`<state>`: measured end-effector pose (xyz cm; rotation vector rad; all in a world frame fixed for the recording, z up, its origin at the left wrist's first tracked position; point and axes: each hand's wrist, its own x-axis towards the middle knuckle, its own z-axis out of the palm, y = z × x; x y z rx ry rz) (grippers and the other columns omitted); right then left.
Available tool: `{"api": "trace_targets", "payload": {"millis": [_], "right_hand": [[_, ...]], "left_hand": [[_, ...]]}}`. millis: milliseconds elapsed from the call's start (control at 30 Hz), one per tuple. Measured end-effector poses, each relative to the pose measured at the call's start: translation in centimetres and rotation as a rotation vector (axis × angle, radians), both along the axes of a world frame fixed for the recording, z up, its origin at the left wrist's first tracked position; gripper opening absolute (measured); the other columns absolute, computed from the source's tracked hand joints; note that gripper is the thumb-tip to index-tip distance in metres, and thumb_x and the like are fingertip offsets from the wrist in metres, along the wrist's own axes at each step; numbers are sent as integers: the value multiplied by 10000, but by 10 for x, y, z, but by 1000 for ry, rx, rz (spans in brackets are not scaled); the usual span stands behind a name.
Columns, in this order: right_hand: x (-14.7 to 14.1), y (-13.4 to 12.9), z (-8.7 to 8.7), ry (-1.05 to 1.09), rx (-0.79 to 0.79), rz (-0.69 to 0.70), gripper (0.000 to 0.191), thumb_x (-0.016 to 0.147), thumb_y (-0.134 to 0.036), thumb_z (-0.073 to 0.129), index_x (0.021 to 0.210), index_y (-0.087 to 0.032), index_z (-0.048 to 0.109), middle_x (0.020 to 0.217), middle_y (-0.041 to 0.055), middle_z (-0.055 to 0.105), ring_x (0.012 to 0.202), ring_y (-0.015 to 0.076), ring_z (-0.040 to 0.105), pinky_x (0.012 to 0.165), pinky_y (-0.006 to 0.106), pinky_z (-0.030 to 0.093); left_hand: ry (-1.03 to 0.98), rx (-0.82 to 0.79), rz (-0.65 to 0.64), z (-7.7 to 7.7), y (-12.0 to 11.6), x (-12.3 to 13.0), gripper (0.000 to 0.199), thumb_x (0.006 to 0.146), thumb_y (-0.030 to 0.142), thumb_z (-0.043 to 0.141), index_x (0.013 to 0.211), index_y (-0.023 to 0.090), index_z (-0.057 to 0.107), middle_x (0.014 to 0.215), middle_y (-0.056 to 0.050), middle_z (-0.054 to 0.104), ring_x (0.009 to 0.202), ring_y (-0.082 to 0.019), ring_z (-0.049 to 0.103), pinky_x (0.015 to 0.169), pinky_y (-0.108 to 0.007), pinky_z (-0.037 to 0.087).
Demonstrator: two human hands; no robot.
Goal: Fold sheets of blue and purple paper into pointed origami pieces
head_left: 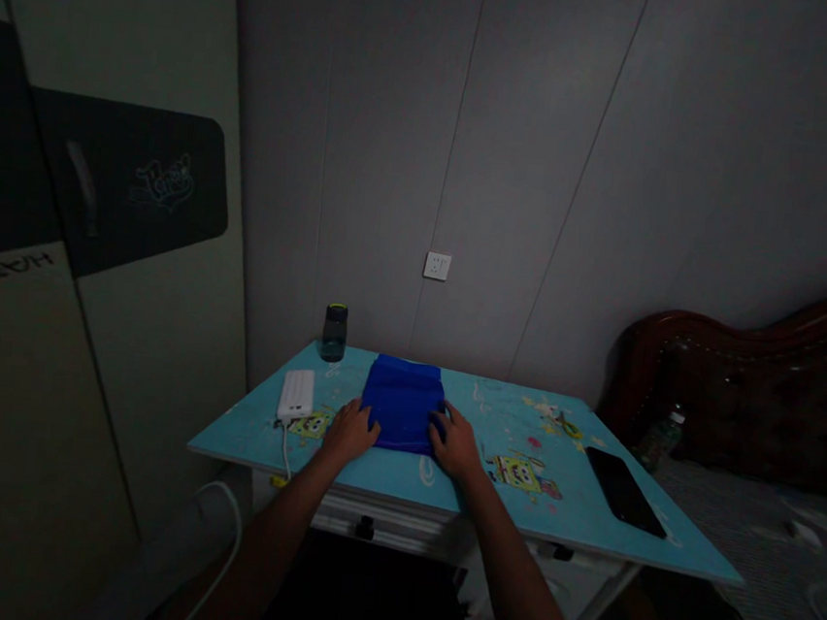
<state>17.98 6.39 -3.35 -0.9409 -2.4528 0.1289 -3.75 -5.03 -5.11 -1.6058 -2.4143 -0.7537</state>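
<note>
the forearms (520, 574) reach to a blue cloth (403, 402) lying flat on the surface (492, 410). left hand (350, 431) and right hand (454, 443) rest at its side edges, part-open, gripping nothing, apparently steadying it; the white power bank (296, 393) sits left of it, clear of both.

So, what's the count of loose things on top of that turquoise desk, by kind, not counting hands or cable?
Blue folded piece: 1
Dark bottle: 1
White power bank: 1
Scissors: 1
Black flat device: 1
Total: 5
</note>
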Motion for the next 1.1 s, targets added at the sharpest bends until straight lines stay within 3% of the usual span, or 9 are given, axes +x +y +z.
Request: {"api": "trace_targets", "payload": {"millis": [133,300,500,633,700,833,967,1100], "right_hand": [[-1,-3,2,-50,-52,83,374,936,-359,471,1229,-202,642,1331,112,607,1274,224,509,1131,414,228],[-2,-4,2,-7,-114,97,363,929,-350,481,1216,-202,648,1342,119,598,1288,235,496,1134,450,202],[1,10,-1,191,-278,96,353,934,-412,488,1105,-191,703,1332,106,601,1272,245,500,1099,388,312],[2,46,3,360,-478,-13,345,985,-382,424,1153,-176,644,1236,106,633,1160,240,569,1020,421,416],[-3,68,6,409,-610,-58,298,955,-357,530,1174,-168,602,1218,90,614,1073,235,604,926,451,487],[-24,103,13,472,-900,-63,320,937,-331,575,1210,-165,565,1179,89,612,965,209,637,811,408,549],[-47,113,15,544,-1114,29,430,888,-370,628,1247,-156,526,950,97,724,778,214,700,702,380,582],[-60,106,11,656,-1242,137,710,790,-294,713,1394,-223,346,1046,78,731,826,234,726,733,407,597]], "left_hand": [[-4,-8,0,2,-1,1,411,861,347,491,1202,157,620,1365,-162,559,1318,-297,450,1111,-404,287],[-9,-3,-1,4,-2,2,425,859,341,493,1207,130,617,1370,-185,546,1307,-303,463,1102,-405,307],[-18,15,-14,-1,-1,-3,451,884,354,479,1258,123,580,1401,-178,509,1310,-286,455,1112,-397,308],[-26,26,-14,-3,-2,-4,450,908,369,448,1270,129,568,1410,-164,494,1309,-284,452,1123,-402,310],[-26,29,-17,-3,-3,-4,443,911,377,446,1266,142,567,1413,-152,491,1318,-291,440,1126,-419,315],[-7,35,-37,-7,-6,-3,426,886,364,474,1253,169,566,1427,-136,478,1347,-300,407,1133,-445,323],[-11,16,-27,-16,-6,-4,410,858,370,481,1244,263,568,1427,-75,487,1356,-295,401,1130,-475,347],[-34,20,-40,-23,-8,-4,465,863,401,467,1314,299,515,1477,-50,427,1395,-301,342,1138,-509,336]]}}
